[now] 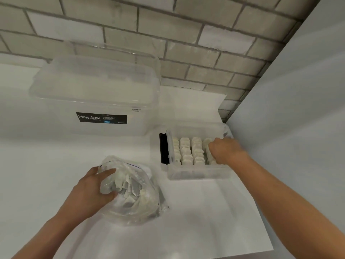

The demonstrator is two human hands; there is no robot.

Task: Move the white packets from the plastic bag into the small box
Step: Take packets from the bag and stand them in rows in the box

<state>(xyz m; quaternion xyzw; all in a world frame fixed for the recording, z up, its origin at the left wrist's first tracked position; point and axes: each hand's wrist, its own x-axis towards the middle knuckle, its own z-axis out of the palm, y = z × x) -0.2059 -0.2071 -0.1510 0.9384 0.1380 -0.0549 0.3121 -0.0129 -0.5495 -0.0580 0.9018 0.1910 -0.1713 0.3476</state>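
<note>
Plastic bag [130, 191] lies left of small box [197, 172].

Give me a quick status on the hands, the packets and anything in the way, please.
Left hand gripping plastic bag mouth. Right hand down in small box; its grip hidden. White packets in rows, more in bag. Nothing between bag and box.

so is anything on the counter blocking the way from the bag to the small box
Nothing visible does. The counter between the plastic bag and the small box is bare, and the box is open on top. The large lidded tub stands behind.
</note>
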